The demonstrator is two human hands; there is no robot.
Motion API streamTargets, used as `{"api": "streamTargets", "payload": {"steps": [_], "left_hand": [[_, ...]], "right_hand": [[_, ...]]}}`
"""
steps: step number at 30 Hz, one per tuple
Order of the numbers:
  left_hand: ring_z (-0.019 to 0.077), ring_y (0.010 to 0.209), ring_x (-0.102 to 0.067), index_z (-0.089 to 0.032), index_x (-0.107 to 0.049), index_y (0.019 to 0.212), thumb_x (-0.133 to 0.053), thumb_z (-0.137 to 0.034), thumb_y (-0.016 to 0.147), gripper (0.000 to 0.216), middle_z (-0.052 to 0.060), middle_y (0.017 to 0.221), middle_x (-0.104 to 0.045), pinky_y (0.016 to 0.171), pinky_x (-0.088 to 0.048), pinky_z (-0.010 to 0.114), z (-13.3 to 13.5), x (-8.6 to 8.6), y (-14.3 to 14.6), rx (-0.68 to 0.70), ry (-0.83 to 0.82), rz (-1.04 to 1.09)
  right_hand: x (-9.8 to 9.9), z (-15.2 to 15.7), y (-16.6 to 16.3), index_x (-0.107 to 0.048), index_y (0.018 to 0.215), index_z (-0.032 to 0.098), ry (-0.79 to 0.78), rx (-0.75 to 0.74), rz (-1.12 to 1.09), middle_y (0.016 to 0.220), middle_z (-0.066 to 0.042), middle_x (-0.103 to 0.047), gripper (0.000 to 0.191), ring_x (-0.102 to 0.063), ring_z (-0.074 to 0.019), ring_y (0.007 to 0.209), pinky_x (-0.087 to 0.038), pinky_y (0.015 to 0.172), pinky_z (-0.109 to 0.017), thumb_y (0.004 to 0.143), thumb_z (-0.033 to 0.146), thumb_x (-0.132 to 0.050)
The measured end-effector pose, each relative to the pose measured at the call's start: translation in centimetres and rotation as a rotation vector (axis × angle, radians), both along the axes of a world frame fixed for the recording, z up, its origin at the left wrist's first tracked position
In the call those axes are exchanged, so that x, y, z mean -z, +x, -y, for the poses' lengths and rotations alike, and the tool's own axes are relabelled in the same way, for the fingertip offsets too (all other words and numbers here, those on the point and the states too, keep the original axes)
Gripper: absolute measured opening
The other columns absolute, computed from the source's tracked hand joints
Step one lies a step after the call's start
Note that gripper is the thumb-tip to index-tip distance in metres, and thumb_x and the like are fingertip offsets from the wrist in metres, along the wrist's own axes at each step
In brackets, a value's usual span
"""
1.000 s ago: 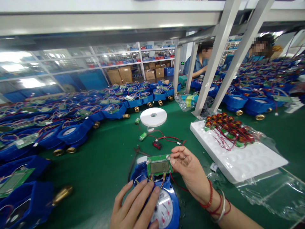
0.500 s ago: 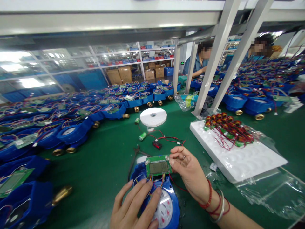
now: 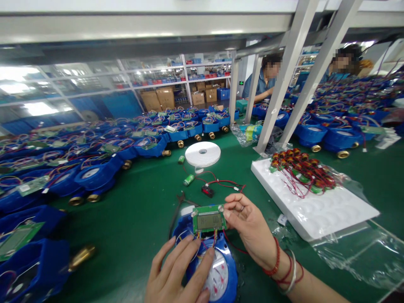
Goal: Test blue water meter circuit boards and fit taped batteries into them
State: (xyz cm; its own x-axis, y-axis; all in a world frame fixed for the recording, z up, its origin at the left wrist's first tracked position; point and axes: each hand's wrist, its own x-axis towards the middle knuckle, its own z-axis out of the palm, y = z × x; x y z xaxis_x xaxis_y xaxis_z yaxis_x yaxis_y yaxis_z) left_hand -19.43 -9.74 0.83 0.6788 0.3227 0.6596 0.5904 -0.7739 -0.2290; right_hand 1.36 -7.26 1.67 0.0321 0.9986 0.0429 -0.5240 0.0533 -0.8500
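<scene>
Right hand pinches the right edge of a small green circuit board with a grey LCD screen, thumb and fingertips closed on it, board held upright just above a round blue plastic water meter with a white dial. Thin coloured wires run from the board's lower edge down into the meter. Left hand is spread, fingers flat on the meter's left side, fingertips touching the wires under the board. Meter sits at the near edge of the green tabletop, middle. Red bead bracelets and a silver bangle on the right wrist.

Just behind the meter: dark pliers, a small red-black connector with red wires, a green cylindrical battery. Further back, a white tape roll. White foam tray at the right carries red-wired orange parts, clear plastic bag beside it. Rows of blue meters with brass fittings fill the left and far edges. Two other people sit at the far right.
</scene>
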Motion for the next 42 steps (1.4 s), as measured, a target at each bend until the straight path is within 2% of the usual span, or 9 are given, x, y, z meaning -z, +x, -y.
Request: {"api": "streamTargets", "payload": {"steps": [6,12,18,22,30,33,35,37,42], "left_hand": [[0.0248,0.111,-0.051,-0.026,-0.06,0.118,-0.038,-0.029,0.089,0.036,0.011,0.114,-0.056,0.1,-0.032,0.045,0.3,0.1,0.6,0.0,-0.04,0.061],[0.0221,0.105,-0.055,-0.03,-0.067,0.104,-0.036,-0.032,0.091,0.034,0.007,0.107,-0.06,0.099,-0.034,0.044,0.5,0.7,1.8,-0.042,-0.077,0.328],[0.0235,0.113,-0.05,-0.028,-0.059,0.119,-0.041,-0.035,0.089,0.036,0.009,0.116,-0.055,0.103,-0.03,0.042,0.1,0.2,0.4,0.014,-0.037,0.038],[0.0224,0.113,-0.05,-0.03,-0.059,0.118,-0.038,-0.039,0.091,0.035,0.007,0.117,-0.055,0.104,-0.029,0.042,0.4,0.3,0.4,-0.041,-0.11,0.103],[0.0222,0.105,-0.056,-0.024,-0.055,0.121,-0.041,-0.049,0.089,0.043,0.007,0.11,-0.061,0.097,-0.041,0.039,1.2,0.1,0.7,-0.121,-0.302,0.247],[0.0233,0.101,-0.06,-0.022,-0.052,0.122,-0.045,-0.053,0.086,0.048,0.008,0.109,-0.063,0.09,-0.048,0.037,1.5,-0.1,0.4,-0.085,-0.39,0.32],[0.025,0.098,-0.062,-0.022,-0.054,0.12,-0.045,-0.054,0.086,0.048,0.01,0.109,-0.064,0.083,-0.053,0.037,1.9,0.0,0.6,-0.077,-0.499,0.448],[0.0261,0.095,-0.063,-0.023,-0.059,0.114,-0.044,-0.052,0.086,0.043,0.009,0.108,-0.065,0.075,-0.056,0.035,2.3,0.4,1.2,-0.087,-0.625,0.603],[0.0268,0.087,-0.066,-0.027,-0.067,0.099,-0.042,-0.052,0.086,0.038,0.006,0.101,-0.068,0.067,-0.059,0.035,3.3,1.4,2.7,-0.159,-0.779,0.965]], "right_hand": [[0.3,0.0,-0.1,-0.055,0.095,0.018,-0.042,-0.007,-0.021,0.079,0.003,-0.057,0.034,-0.052,-0.0041,0.061,-0.047,0.052,-0.011,0.072,0.028,-0.078],[0.5,0.1,-0.2,-0.054,0.096,0.018,-0.08,-0.013,-0.04,0.078,0.003,-0.057,0.038,-0.052,-0.0046,0.06,-0.047,0.05,-0.012,0.07,0.029,-0.079],[0.2,0.1,-0.2,-0.054,0.096,0.018,-0.077,-0.011,-0.038,0.079,0.003,-0.056,0.036,-0.052,-0.0051,0.06,-0.047,0.051,-0.013,0.071,0.028,-0.077],[-0.3,0.2,-0.1,-0.055,0.094,0.019,-0.023,0.016,0.017,0.078,0.003,-0.055,0.03,-0.052,-0.0061,0.062,-0.047,0.053,-0.013,0.073,0.027,-0.075],[-2.2,3.4,-1.3,-0.056,0.097,0.026,0.291,0.154,0.419,0.084,0.001,-0.064,0.023,-0.064,-0.0094,0.072,-0.053,0.058,-0.012,0.08,0.012,-0.062],[-2.5,4.6,-1.6,-0.055,0.108,0.028,0.641,0.2,0.668,0.089,0.0,-0.069,0.039,-0.068,-0.0136,0.078,-0.057,0.071,-0.019,0.076,0.007,-0.064],[-2.3,4.9,-1.5,-0.05,0.122,0.027,0.911,0.16,0.806,0.096,-0.003,-0.071,0.051,-0.068,-0.0159,0.087,-0.056,0.079,-0.02,0.078,0.009,-0.066],[-2.1,4.9,-1.3,-0.043,0.132,0.025,1.064,0.053,0.891,0.104,-0.005,-0.069,0.051,-0.065,-0.0161,0.096,-0.054,0.084,-0.02,0.086,0.017,-0.062],[-2.3,4.8,-1.2,-0.018,0.145,0.022,1.157,-0.071,0.957,0.116,-0.007,-0.061,0.054,-0.057,-0.0162,0.109,-0.052,0.09,-0.025,0.097,0.018,-0.042]]}}
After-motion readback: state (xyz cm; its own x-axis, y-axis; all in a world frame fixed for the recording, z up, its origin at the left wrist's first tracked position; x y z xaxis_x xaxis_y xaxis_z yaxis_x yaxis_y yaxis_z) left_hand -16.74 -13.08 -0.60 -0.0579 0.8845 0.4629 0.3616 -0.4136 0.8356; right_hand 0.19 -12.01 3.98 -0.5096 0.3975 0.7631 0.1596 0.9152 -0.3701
